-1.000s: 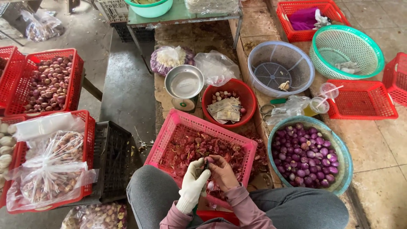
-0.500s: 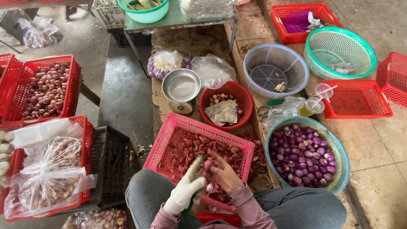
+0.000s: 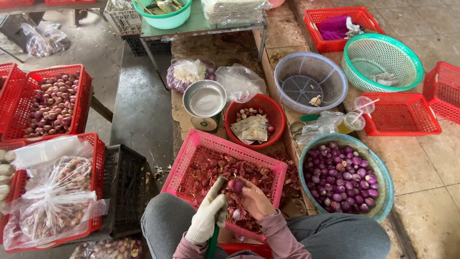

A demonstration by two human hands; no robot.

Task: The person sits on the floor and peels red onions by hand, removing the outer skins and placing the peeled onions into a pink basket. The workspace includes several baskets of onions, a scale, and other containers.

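My left hand (image 3: 207, 214) wears a white cotton glove and grips a green-handled tool, its thumb raised toward a small purple shallot (image 3: 237, 186). My bare right hand (image 3: 255, 199) holds that shallot at its fingertips. Both hands hover over a pink plastic basket (image 3: 188, 158) full of reddish shallot skins, resting against my knees. A teal basin (image 3: 384, 178) at my right holds many peeled purple shallots (image 3: 341, 180).
A red bowl (image 3: 276, 111) with banknotes and a small metal scale (image 3: 205, 100) stand beyond the pink basket. Red crates of shallots (image 3: 50, 103) and a bagged crate (image 3: 52, 192) sit left. Empty baskets (image 3: 311, 82) lie far right; a table leg stands ahead.
The view has shifted slightly. My hands have stayed over the pink basket, turning the shallot between them; the left thumb is now raised toward it.
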